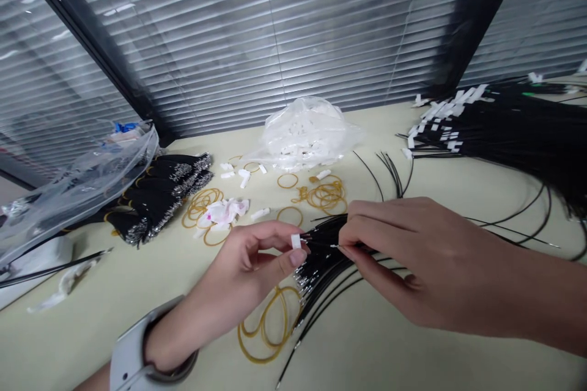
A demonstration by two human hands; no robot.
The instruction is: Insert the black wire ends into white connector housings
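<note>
Two hands [247, 272] at work with a white connector [296, 242] and a wire [334, 247].
The left hand [247, 272] has its thumb and forefinger closed on the connector, and the right hand [422, 256] pinches the wire near its pale tip. The connector is over the black cables [316, 263], which lie on the table [389, 354]; yellow bands [326, 197] and a bag [305, 134] are behind it.

text: none legible | labels, brands: none legible | numbers, signs: none
</note>
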